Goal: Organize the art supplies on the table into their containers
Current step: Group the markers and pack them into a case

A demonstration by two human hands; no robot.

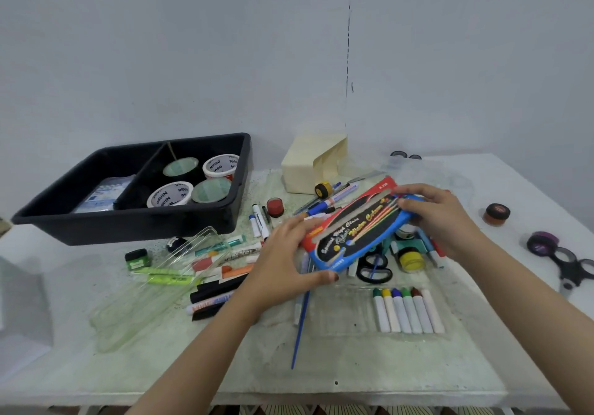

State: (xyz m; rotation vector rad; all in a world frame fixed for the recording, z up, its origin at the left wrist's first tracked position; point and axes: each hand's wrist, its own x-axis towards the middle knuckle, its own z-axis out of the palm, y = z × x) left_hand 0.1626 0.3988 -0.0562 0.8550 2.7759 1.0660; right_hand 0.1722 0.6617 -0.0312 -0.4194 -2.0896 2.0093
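Pale speckled table (353,366) and a grey wall fill my view. My left hand (289,262) and right hand (442,218) each grip one end of the red-and-blue water colour box (356,231), tilted over the clutter mid-table. Beneath it lie black scissors (374,270) and a yellow paint pot (411,260). Nearer me are six markers (408,311) and a blue paintbrush (300,328). Far left, the black tray (128,223) holds four tape rolls (170,194).

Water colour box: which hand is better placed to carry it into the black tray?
Probably the left. Both hands grip the water colour box, but the left hand holds the end nearer the black tray, which sits on the left; the right hand would reach across.
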